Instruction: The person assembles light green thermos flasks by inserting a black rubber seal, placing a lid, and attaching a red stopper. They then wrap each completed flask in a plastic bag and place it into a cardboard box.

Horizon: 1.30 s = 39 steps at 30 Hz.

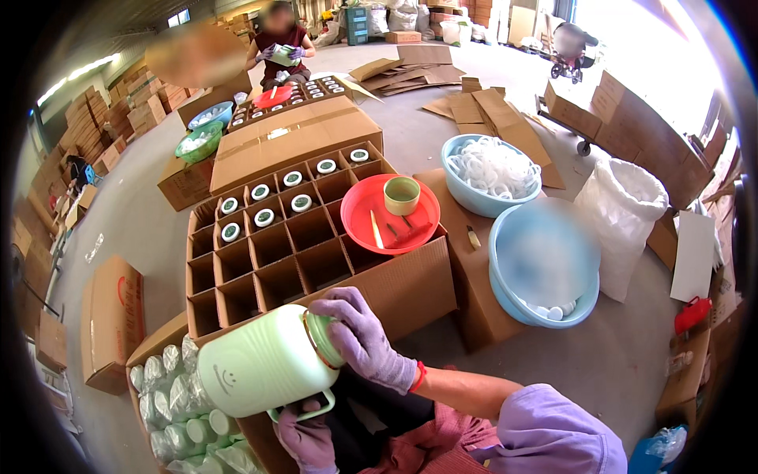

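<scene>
A pale green thermos jug with a smiling face on its side lies tilted across my lap, its lid end to the right. My right hand, in a purple-grey glove, is wrapped round the green lid. Below the jug, my gloved left hand grips it near the handle; part of that hand is hidden. Just beyond is a divided carton with several capped jugs standing in its far cells. On its right corner rests a red basin holding a green cup and small slim tools.
Bagged green jugs fill a carton at my left. To the right stand a blue basin of white rings, another blue basin with white caps and a white sack. Another person sits beyond, holding a jug.
</scene>
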### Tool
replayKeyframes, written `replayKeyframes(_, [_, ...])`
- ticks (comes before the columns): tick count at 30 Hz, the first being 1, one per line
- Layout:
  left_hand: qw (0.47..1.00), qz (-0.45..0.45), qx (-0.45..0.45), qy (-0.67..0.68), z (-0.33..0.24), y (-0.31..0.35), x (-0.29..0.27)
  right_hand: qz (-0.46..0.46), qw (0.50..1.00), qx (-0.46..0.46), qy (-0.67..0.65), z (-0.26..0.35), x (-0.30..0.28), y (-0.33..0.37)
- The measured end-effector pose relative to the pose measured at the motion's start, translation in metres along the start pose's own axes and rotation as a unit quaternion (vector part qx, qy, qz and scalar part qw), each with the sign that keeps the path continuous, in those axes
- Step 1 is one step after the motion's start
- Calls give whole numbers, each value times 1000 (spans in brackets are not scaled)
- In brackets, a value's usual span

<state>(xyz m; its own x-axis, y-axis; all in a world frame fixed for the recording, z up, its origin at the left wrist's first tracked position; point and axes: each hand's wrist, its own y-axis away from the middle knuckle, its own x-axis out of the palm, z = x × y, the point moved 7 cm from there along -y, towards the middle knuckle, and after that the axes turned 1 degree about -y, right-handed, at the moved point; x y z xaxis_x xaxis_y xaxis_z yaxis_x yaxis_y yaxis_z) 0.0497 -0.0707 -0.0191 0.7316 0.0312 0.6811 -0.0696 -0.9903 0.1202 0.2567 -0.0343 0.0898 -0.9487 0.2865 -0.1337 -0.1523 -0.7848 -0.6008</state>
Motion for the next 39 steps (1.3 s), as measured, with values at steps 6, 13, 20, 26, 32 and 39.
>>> replayKeyframes(6, [999, -4, 33, 5, -8, -46, -40, 89, 978, -79, 170, -45, -42, -70])
replayKeyframes(13, [923, 0, 150, -354, -22, -42, -51, -55, 792, 224, 565, -221, -197, -107])
replayKeyframes(20, [999, -22, 13, -24, -18, -36, -27, 20, 857, 36, 513, -161, -140, -121])
replayKeyframes(26, [977, 2, -99, 190, -17, -18, -5, 213, 794, -316, 475, 17, -46, -48])
replayKeyframes(32, [996, 55, -56, 42, -2, -13, -15, 127, 955, -267, 41, 43, -34, -9])
replayKeyframes(39, [829, 204, 414, -317, -48, -7, -1, 283, 942, -51, -172, -81, -3, 14])
